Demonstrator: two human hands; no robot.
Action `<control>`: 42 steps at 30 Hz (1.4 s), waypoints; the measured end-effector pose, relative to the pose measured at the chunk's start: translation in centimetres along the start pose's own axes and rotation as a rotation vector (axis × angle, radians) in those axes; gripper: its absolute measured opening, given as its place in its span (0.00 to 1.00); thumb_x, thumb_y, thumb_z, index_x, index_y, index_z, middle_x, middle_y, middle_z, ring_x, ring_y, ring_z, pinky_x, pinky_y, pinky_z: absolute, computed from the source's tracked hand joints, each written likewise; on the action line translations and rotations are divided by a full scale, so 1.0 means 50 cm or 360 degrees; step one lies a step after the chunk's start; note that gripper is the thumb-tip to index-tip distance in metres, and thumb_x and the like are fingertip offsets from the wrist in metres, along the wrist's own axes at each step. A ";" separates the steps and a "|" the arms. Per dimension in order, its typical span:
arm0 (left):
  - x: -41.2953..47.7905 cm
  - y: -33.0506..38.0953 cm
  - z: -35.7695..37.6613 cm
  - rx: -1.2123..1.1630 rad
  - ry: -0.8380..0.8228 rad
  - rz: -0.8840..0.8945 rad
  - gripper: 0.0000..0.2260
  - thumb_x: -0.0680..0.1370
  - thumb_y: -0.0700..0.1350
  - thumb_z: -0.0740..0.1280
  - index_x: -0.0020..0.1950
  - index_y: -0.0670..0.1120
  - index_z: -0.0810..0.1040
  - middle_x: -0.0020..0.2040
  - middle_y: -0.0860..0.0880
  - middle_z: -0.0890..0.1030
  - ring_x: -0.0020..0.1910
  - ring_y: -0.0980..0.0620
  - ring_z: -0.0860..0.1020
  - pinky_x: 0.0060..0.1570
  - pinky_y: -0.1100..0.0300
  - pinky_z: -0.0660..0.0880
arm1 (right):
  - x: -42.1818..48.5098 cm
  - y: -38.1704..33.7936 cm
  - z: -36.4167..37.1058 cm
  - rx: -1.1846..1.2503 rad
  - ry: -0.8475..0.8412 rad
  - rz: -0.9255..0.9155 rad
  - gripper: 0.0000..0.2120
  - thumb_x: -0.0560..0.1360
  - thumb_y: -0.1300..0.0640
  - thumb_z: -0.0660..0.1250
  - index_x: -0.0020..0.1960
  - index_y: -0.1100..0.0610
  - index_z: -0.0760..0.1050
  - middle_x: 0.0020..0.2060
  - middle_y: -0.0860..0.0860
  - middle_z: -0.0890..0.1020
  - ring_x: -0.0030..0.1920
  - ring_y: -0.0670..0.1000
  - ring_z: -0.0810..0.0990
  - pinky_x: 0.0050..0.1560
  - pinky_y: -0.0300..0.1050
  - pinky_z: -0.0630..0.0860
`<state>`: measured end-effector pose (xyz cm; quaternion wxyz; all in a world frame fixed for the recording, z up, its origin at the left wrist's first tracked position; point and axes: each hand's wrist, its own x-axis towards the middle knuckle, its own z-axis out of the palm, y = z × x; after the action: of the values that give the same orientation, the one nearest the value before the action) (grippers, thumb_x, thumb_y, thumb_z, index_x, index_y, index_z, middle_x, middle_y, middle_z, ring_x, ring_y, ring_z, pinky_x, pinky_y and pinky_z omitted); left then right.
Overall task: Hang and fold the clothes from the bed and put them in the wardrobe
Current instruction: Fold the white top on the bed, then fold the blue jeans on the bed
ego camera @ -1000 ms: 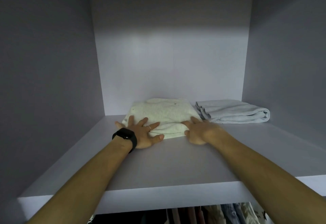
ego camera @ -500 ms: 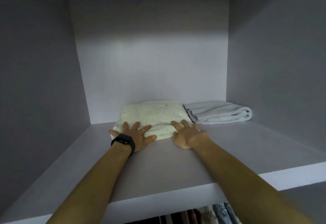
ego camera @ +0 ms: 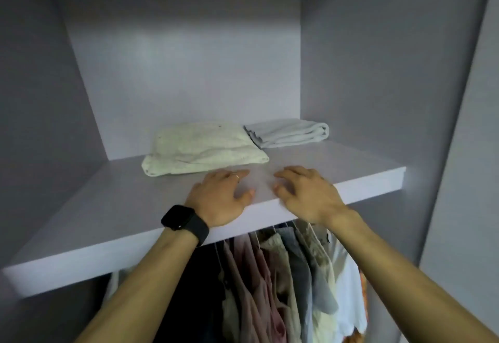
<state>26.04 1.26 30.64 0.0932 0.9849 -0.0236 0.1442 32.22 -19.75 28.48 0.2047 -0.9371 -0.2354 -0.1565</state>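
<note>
Cream folded garment (ego camera: 201, 149) center-left on wardrobe shelf (ego camera: 113, 207), just above left hand (ego camera: 220, 198), not touching. Left hand loosely spread, empty. Right hand (ego camera: 306, 195) center, fingers relaxed-curled, empty. Pale blue folded garment (ego camera: 290, 132) upper right of cream one. Hanging clothes (ego camera: 283, 283) below.

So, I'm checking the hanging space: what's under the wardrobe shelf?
Under the shelf, hanging clothes in pink, beige, grey and white show. The rail is hidden behind the shelf's front edge, and the left forearm covers whatever hangs further left.
</note>
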 end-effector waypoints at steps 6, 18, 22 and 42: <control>-0.121 0.256 0.147 0.0150 0.0214 0.0375 0.23 0.80 0.62 0.57 0.75 0.61 0.65 0.77 0.52 0.61 0.76 0.46 0.58 0.71 0.39 0.56 | -0.381 0.114 -0.020 0.0007 0.0381 0.0306 0.18 0.79 0.40 0.58 0.66 0.39 0.76 0.67 0.37 0.75 0.67 0.51 0.71 0.59 0.53 0.77; -0.515 0.875 0.432 -0.0370 -0.0598 0.1628 0.18 0.81 0.55 0.59 0.72 0.58 0.71 0.64 0.54 0.78 0.62 0.49 0.76 0.56 0.56 0.71 | -1.190 0.259 -0.153 -0.0350 0.0627 0.1575 0.12 0.78 0.50 0.69 0.61 0.45 0.82 0.60 0.44 0.82 0.60 0.56 0.77 0.57 0.49 0.77; -0.691 1.058 0.471 -0.0504 -0.0846 0.2034 0.17 0.81 0.55 0.60 0.71 0.58 0.72 0.64 0.55 0.78 0.61 0.50 0.76 0.53 0.59 0.73 | -1.425 0.214 -0.190 -0.0441 0.0688 0.2097 0.14 0.79 0.46 0.66 0.64 0.41 0.80 0.64 0.41 0.79 0.66 0.52 0.73 0.63 0.47 0.72; -1.268 1.588 0.543 -0.0310 -0.1390 0.3412 0.17 0.81 0.54 0.60 0.69 0.57 0.73 0.63 0.53 0.78 0.64 0.50 0.75 0.64 0.54 0.71 | -1.981 0.020 -0.251 -0.0603 0.1300 0.3742 0.20 0.80 0.44 0.63 0.72 0.44 0.72 0.68 0.44 0.75 0.68 0.53 0.70 0.65 0.46 0.68</control>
<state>-32.88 -80.58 0.83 -0.0173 0.4143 -0.8865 -0.2053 -52.98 -63.62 0.45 0.1402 -0.4778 0.8463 -0.1891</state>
